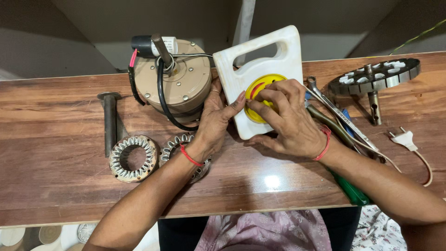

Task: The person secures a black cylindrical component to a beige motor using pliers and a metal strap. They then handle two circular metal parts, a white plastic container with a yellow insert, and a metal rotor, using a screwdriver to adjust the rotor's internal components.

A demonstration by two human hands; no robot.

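L hand (214,122): I see fingers clamped on left edge of white reel (260,69).
R hand (284,120): fingers spread, pressing reel's yellow dial (261,84).
Motor (179,79): just left of reel, on worktop (55,190).

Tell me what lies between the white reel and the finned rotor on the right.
In the head view, long metal hand tools lie between the white reel and the finned rotor, with a blue handle among them. The right hand covers their near ends.
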